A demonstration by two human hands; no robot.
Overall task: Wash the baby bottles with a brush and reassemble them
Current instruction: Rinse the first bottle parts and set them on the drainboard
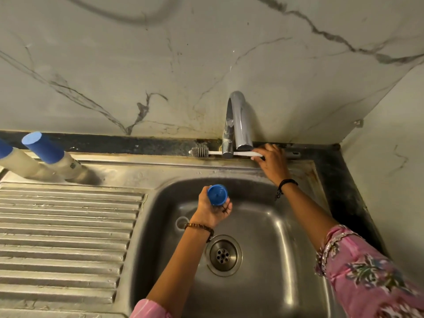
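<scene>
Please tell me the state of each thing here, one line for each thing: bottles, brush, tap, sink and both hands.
blue cap: off its bottle, held over the sink.
left hand: grips the blue cap.
right hand: on the brush handle.
brush: lying on the ledge behind the tap.
capped bottles: standing on the drainboard.
tap: no water running.
sink: drain open, no standing water.

A steel sink unit (146, 171) carries two blue-capped bottles (52, 158) on its drainboard and a brush (200, 152) on its back ledge.
</scene>
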